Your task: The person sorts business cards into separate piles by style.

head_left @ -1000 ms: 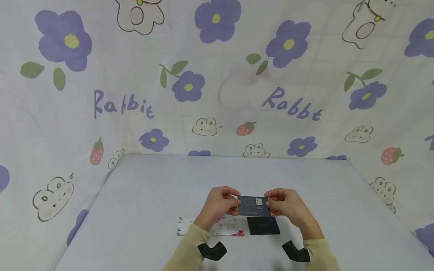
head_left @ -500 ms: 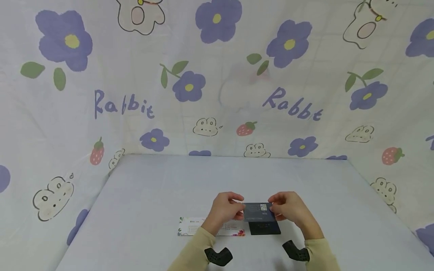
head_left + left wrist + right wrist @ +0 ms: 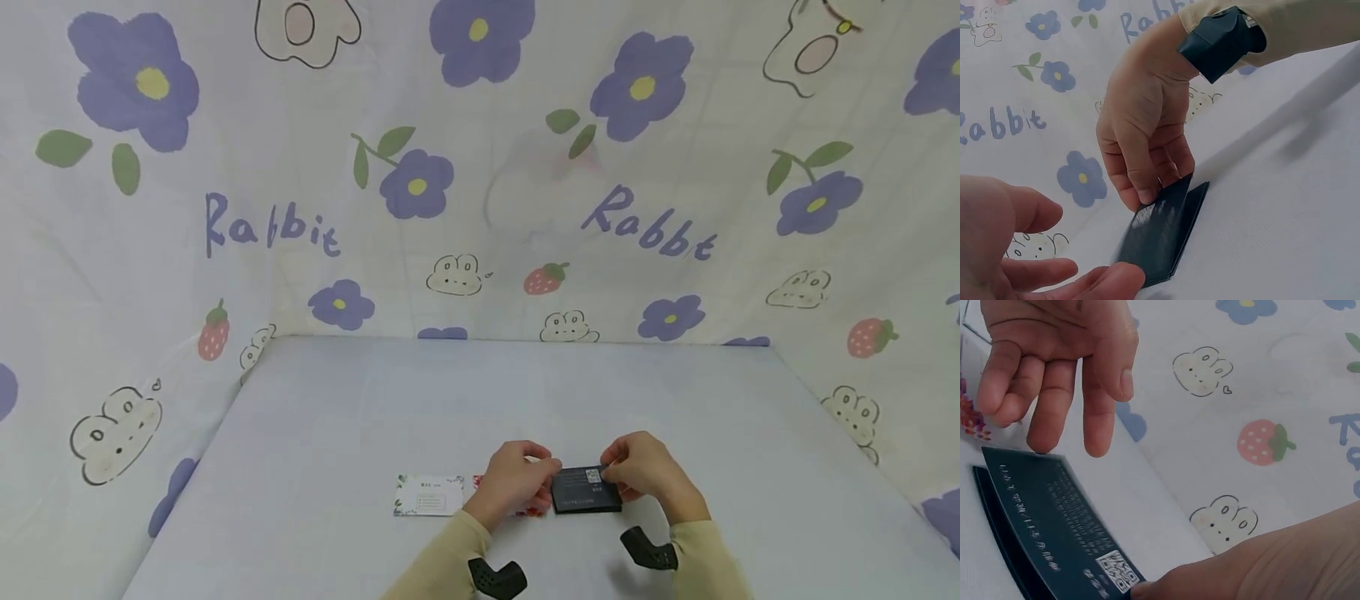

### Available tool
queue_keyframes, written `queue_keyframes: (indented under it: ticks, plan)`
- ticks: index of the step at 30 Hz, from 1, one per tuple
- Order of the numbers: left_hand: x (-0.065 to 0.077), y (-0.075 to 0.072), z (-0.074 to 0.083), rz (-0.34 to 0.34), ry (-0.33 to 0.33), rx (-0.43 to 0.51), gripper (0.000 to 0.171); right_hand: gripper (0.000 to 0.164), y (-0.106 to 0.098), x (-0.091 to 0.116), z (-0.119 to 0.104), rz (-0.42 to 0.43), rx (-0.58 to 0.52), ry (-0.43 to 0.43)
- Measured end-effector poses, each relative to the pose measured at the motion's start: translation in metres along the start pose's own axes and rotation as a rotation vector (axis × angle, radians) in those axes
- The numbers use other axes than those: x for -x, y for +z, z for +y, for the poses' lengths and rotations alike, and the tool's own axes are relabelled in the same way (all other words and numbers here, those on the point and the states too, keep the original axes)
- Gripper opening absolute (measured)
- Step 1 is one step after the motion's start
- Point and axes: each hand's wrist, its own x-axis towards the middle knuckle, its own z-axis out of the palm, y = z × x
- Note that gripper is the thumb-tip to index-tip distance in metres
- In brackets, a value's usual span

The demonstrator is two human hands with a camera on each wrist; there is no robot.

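A dark business card with a QR code and pale print lies tilted over a black card on the table. My right hand pinches its right end, thumb on the printed face, as the left wrist view shows. The card's left end is close to the lower one, while its right end stands raised. At that left end is my left hand, its fingers spread and relaxed, with a fingertip right at the card's edge. In the head view the left hand hides most of a white card with red flowers.
Left of the hands lies a white card with green leaves, in a row with the others. The white table is bordered by a hanging cloth printed with flowers and rabbits.
Both hands have lowered the dark card and shifted it right, bringing it over the black card. The left hand's thumb and fingers have come apart from the card's end.
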Motion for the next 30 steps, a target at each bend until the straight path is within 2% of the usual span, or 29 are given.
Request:
queue_keyframes:
  ticks: [7,13,20,25,30]
  plan:
    - [0.002,-0.001,0.000,-0.038,-0.023,-0.068,0.034,0.015,0.008,-0.006,0.004,0.015,0.049,-0.010]
    - [0.006,-0.004,0.005,-0.043,0.006,-0.097,0.039,0.018,0.007,-0.006,0.005,0.028,0.054,0.004]
    - [0.008,-0.011,0.010,-0.068,0.032,-0.232,0.050,0.017,0.002,-0.004,0.007,0.061,0.039,0.014]
    - [0.009,-0.010,0.009,-0.086,0.033,-0.246,0.053,0.019,0.003,-0.004,0.006,0.056,0.032,0.024]
    - [0.010,-0.006,0.008,-0.076,0.031,-0.243,0.052,0.020,0.004,-0.004,0.005,0.050,0.030,0.033]
